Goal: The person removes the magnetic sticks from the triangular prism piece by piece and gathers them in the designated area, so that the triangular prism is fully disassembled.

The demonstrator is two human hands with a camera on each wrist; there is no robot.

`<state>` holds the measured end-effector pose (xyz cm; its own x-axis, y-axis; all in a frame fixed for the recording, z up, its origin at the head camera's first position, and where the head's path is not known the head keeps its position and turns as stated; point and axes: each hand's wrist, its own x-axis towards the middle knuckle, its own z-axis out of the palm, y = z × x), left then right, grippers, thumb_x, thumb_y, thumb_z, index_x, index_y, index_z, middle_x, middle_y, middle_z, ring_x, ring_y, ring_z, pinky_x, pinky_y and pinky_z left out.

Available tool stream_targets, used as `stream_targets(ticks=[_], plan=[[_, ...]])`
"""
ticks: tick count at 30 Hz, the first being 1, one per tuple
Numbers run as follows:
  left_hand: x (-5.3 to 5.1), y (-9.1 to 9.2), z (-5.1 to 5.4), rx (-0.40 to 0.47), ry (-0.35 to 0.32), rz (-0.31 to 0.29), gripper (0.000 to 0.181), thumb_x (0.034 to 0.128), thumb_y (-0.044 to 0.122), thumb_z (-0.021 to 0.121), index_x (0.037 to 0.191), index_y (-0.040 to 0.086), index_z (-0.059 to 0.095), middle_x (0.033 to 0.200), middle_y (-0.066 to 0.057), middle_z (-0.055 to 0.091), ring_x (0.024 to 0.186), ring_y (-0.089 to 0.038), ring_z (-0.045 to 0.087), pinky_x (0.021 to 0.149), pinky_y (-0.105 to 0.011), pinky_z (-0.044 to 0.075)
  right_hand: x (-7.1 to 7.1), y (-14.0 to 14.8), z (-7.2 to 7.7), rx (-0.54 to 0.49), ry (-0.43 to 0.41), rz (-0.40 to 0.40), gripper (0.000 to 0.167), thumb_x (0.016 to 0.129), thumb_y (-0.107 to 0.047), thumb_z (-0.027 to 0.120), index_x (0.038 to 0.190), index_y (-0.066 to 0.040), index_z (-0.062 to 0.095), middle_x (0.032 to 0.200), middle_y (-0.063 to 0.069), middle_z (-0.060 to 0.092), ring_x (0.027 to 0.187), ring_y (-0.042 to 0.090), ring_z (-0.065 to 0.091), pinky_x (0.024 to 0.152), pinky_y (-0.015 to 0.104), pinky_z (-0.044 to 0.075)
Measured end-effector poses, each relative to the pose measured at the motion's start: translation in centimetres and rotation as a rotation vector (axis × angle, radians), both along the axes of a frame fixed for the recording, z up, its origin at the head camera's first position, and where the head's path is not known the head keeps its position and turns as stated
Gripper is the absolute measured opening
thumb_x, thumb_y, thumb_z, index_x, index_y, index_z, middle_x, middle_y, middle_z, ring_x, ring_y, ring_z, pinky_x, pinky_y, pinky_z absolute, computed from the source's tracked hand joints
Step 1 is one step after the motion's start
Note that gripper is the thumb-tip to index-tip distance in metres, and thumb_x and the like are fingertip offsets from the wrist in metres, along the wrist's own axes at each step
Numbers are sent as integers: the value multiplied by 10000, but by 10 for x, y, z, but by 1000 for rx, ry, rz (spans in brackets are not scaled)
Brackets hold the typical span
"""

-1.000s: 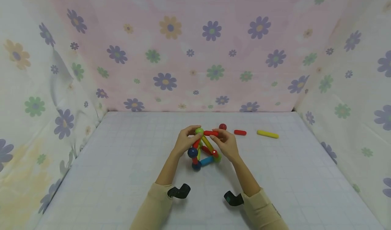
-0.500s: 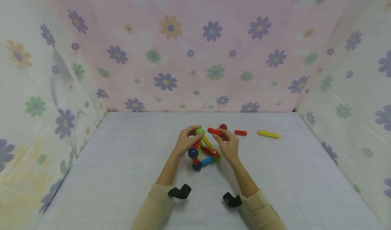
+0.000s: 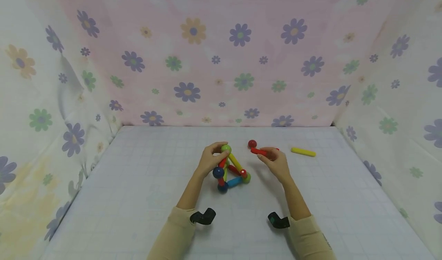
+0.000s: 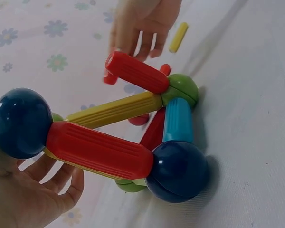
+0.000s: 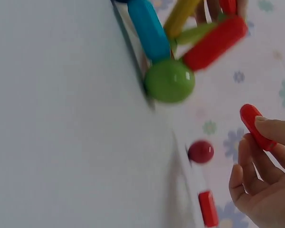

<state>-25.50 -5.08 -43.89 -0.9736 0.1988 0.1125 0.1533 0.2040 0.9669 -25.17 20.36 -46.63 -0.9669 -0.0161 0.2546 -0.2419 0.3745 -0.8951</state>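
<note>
The left hand (image 3: 211, 158) is at the frame (image 3: 235, 162), a build of rods and balls standing on the counter (image 3: 138, 214); its thumb and fingers are curved round the top green ball (image 3: 226, 148), gripping it from two sides. The right hand (image 3: 276, 166) is at the frame's right, well apart from it, with its thumb and forefinger closed in a pinch on a red rod (image 3: 258, 151); the other fingers are loosely bent. That rod is held clear of the counter, as the right wrist view confirms, and is tilted there. In the frame, the upper blue ball (image 4: 23, 123) and lower blue ball (image 4: 177, 171) are joined by a thick red bar (image 4: 99, 150). A light-blue rod (image 4: 178, 120) runs from the lower blue ball to the corner green ball (image 4: 183, 89); both of these balls rest on the counter. A red stub (image 4: 137, 75) stands out from the corner green ball with its far end free, and a yellow bar (image 4: 116, 110) slopes from the same ball to the top one. Loose on the counter are a red ball (image 3: 252, 144), a spare red rod (image 5: 208, 209), partly hidden by the right hand in the head view, and, farther right, a yellow rod (image 3: 303, 152).
</note>
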Motion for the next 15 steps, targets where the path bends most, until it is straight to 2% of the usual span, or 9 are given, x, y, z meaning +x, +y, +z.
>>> stream_targets(ticks=[6,11,15], plan=[[1,0,-1,5,17,-3,365,886,199,620,1225,63,608,1101,-124,644,1023,-253,559,748,-296,490,-4,35,-14,8,-180,-60,412,862,-225,690,1166,24,568,1146,213,611,899,104,593,736,137,478],[0,0,0,-9,8,-3,368,892,211,615,1235,78,604,1130,-109,638,1040,-244,555,753,-298,494,-4,49,-20,17,-187,-66,379,854,-205,692,1113,51,588,1019,195,644,757,76,576,612,194,496],[1,0,0,-10,7,0,372,891,212,620,1237,77,603,1145,-116,635,1051,-260,556,756,-303,499,-7,52,-20,80,-246,-79,398,858,-253,682,1131,22,596,1015,155,632,785,145,552,607,206,468]])
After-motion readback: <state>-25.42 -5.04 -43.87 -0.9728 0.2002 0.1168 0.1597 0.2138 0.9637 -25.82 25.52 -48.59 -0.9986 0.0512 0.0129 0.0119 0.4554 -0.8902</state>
